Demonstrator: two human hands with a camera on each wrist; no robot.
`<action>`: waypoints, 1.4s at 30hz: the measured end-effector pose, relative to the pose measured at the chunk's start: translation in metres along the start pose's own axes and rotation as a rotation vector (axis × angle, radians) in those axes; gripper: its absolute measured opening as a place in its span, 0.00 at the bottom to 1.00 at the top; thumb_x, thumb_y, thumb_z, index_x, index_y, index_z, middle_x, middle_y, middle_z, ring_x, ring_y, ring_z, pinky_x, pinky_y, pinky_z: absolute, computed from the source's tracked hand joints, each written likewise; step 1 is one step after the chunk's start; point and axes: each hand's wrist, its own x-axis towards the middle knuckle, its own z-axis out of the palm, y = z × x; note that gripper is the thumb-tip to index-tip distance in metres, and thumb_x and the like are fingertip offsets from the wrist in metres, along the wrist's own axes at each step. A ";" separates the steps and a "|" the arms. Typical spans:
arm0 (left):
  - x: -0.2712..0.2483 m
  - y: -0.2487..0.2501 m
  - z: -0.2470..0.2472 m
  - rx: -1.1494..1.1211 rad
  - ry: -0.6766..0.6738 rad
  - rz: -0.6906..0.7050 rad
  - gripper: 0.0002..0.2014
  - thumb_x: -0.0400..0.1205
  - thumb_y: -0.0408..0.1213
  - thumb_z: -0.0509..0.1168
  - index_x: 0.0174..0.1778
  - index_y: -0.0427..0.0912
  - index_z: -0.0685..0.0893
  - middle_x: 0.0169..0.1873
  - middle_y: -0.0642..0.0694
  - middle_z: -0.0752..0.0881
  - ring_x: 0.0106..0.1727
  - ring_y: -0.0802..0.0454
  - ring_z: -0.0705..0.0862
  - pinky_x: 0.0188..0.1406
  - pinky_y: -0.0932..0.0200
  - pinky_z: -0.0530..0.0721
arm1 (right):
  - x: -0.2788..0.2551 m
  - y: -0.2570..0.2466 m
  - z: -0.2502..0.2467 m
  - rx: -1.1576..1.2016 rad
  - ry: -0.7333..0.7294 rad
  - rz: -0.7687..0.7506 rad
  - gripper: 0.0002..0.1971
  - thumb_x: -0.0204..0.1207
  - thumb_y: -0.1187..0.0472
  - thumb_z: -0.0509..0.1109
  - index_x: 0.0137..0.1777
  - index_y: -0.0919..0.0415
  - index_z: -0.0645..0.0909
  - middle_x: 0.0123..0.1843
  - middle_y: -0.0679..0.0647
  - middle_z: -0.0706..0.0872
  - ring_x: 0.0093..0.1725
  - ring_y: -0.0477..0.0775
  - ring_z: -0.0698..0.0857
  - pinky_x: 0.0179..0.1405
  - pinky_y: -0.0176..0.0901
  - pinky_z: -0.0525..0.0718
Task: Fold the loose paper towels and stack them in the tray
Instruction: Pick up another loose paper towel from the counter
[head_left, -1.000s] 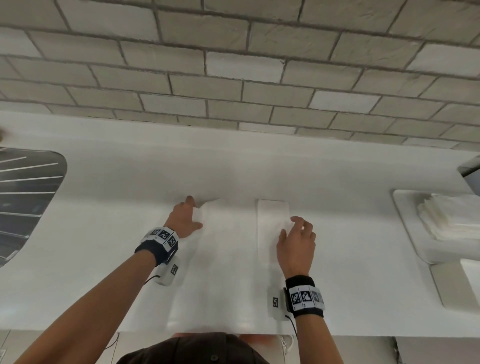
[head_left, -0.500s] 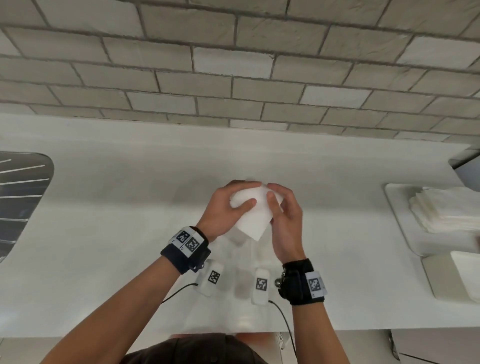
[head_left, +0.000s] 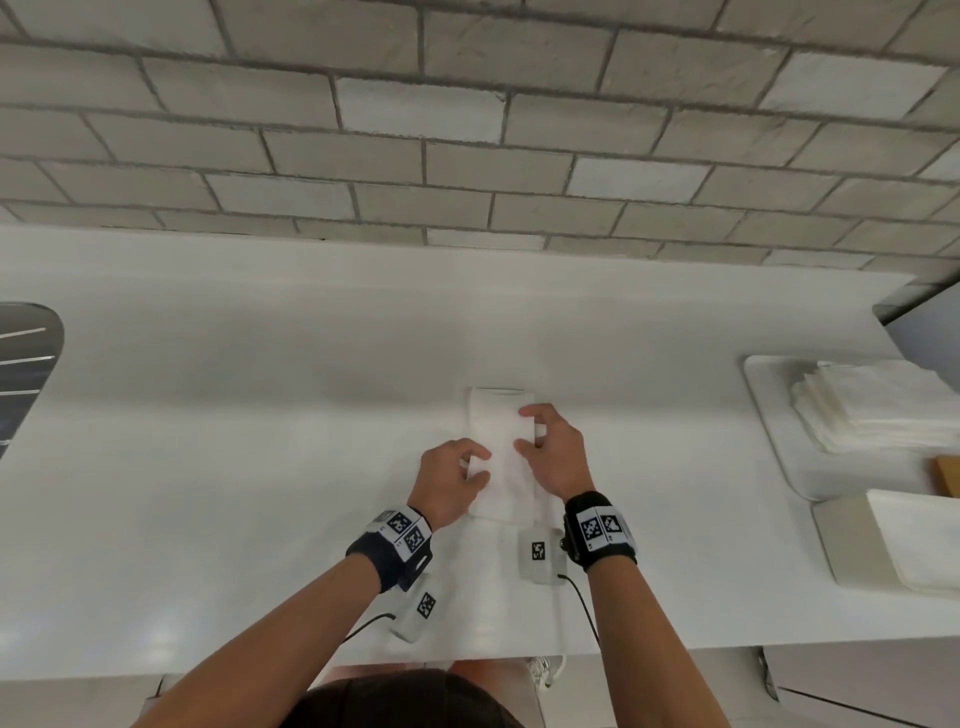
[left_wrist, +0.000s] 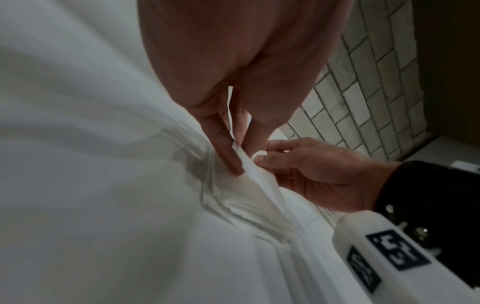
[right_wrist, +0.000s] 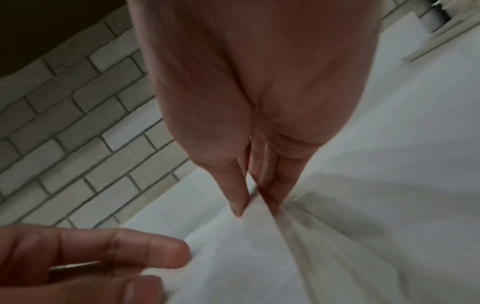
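Paper towel (head_left: 500, 457) pinched between left hand (head_left: 449, 480) and right hand (head_left: 556, 457).

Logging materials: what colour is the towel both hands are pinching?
White folded paper towel, clearest in the head view.

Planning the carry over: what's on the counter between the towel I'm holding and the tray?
Nothing: head view shows bare counter between paper towel and tray.
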 end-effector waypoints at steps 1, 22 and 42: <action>0.000 -0.002 0.002 -0.001 0.013 0.002 0.11 0.81 0.34 0.78 0.58 0.49 0.92 0.52 0.50 0.88 0.43 0.58 0.89 0.49 0.70 0.86 | 0.000 0.000 0.001 0.007 0.005 -0.012 0.21 0.83 0.68 0.78 0.72 0.50 0.83 0.62 0.52 0.90 0.45 0.52 0.89 0.47 0.33 0.85; 0.033 -0.004 -0.055 0.266 -0.020 0.246 0.55 0.72 0.34 0.79 0.92 0.53 0.56 0.86 0.43 0.61 0.86 0.41 0.59 0.85 0.44 0.63 | -0.056 -0.029 0.016 -0.251 -0.226 -0.074 0.09 0.88 0.59 0.70 0.59 0.46 0.74 0.57 0.48 0.87 0.54 0.57 0.85 0.54 0.61 0.89; -0.030 -0.029 -0.047 -0.207 0.163 0.187 0.19 0.83 0.33 0.78 0.63 0.55 0.80 0.52 0.67 0.88 0.52 0.63 0.88 0.47 0.66 0.82 | -0.100 -0.025 0.049 0.371 0.380 -0.150 0.22 0.92 0.63 0.68 0.75 0.35 0.69 0.69 0.40 0.83 0.63 0.51 0.89 0.62 0.62 0.89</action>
